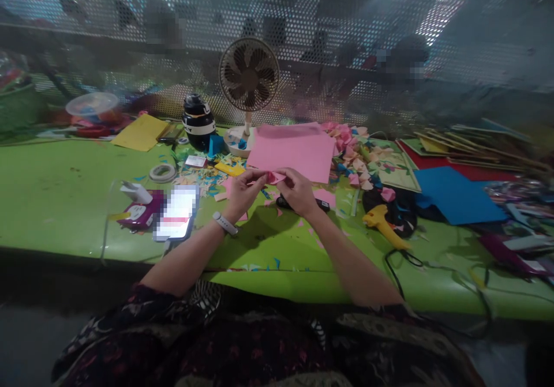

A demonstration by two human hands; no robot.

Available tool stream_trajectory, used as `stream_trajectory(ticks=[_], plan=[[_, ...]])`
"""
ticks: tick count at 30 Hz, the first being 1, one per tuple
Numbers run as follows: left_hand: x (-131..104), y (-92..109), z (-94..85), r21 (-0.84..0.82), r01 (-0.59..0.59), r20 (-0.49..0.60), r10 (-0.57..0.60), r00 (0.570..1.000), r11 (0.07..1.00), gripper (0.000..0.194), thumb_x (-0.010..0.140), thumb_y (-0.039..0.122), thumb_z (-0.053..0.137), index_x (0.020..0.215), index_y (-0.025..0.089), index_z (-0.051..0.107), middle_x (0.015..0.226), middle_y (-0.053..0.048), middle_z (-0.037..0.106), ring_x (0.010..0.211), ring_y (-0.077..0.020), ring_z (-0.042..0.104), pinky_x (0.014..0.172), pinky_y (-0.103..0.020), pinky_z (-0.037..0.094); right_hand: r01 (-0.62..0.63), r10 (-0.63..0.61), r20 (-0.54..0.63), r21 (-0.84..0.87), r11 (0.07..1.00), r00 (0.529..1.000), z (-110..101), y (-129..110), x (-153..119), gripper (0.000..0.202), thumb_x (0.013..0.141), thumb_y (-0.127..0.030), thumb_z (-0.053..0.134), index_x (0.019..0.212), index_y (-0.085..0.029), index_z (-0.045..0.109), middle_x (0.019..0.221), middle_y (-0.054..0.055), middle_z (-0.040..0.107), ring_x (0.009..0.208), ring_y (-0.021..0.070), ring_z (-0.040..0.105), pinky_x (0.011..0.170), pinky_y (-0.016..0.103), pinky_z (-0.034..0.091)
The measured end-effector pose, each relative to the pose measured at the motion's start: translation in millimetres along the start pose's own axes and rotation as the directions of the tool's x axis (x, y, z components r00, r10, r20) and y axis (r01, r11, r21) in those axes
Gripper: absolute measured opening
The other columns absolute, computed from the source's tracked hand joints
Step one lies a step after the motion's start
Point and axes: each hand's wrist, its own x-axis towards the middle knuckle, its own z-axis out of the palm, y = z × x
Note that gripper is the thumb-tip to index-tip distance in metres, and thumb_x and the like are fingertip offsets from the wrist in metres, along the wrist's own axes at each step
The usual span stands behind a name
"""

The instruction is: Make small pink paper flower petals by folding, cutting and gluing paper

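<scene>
Both my hands pinch a small folded piece of pink paper (276, 176) above the green table. My left hand (246, 191), with a white watch on its wrist, closes its fingertips on the paper's left end. From the other side, my right hand (297, 192) grips it with thumb and fingers. A black cutter-like tool (322, 204) lies partly hidden beneath my right hand. Behind the hands lies a large pink sheet (292, 150). Pink, blue and yellow paper scraps (203, 182) are scattered around.
A small fan (250, 78) and a black jar-shaped bottle (199, 123) stand at the back. Left are a lit phone (177, 213) and a tape roll (163, 172). Folded paper pieces (355, 159), a yellow glue gun (386, 227) with a cord, and a blue sheet (459, 195) lie right.
</scene>
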Motion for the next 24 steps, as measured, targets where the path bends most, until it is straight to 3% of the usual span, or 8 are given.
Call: stream_trajectory(ticks=[3,5,8,13,24], plan=[[-0.3,5.8,-1.1,-0.053,-0.003,0.009,0.004,1.000,0.999,0.038,0.076,0.040,0.080,0.109,0.022,0.074,0.090,-0.004,0.073,0.076,-0.0141,0.068,0.070,-0.026,0.059,0.064,-0.065,-0.022,-0.002,0.998,0.998,-4.0,3.6,2.0,0.025,0.082,-0.026,0.054,0.100,-0.023,0.072,0.108,0.007,0.073,0.099,0.0234,0.065,0.088,0.039,0.050],[1.5,8.5,-3.1,-0.108,0.030,-0.012,-0.031,0.999,0.994,0.040,0.078,0.039,0.078,0.114,0.024,0.071,0.089,-0.003,0.072,0.074,-0.0137,0.068,0.068,-0.026,0.058,-0.002,0.003,-0.014,0.083,0.997,1.000,-6.6,5.2,3.8,0.027,0.082,-0.025,0.053,0.102,-0.023,0.071,0.101,0.005,0.074,0.091,0.0216,0.068,0.085,0.038,0.053],[5.5,9.1,-6.2,-0.190,0.128,0.010,-0.129,0.992,0.973,0.035,0.077,0.038,0.077,0.109,0.022,0.074,0.087,-0.004,0.073,0.072,-0.0127,0.068,0.066,-0.025,0.057,-0.124,0.119,0.033,0.231,0.965,0.992,-8.6,6.0,6.4,0.029,0.079,-0.026,0.055,0.103,-0.023,0.070,0.084,0.001,0.072,0.074,0.0175,0.068,0.072,0.033,0.054],[8.5,6.0,-7.0,-0.284,0.254,0.066,-0.246,0.967,0.925,0.034,0.070,0.034,0.081,0.101,0.021,0.076,0.079,-0.002,0.072,0.069,-0.0110,0.067,0.065,-0.024,0.056,-0.200,0.184,0.079,0.363,0.910,0.980,-6.8,5.7,8.3,0.024,0.076,-0.030,0.060,0.096,-0.022,0.071,0.073,-0.002,0.068,0.063,0.0133,0.063,0.059,0.027,0.051],[8.1,4.3,-6.4,-0.308,0.245,0.067,-0.236,0.969,0.919,0.030,0.069,0.036,0.082,0.093,0.019,0.076,0.076,-0.001,0.071,0.068,-0.0112,0.066,0.066,-0.026,0.056,-0.214,0.184,0.114,0.383,0.899,0.976,-5.9,2.8,6.1,0.023,0.076,-0.028,0.061,0.096,-0.021,0.071,0.069,-0.002,0.065,0.062,0.0131,0.062,0.061,0.028,0.052]])
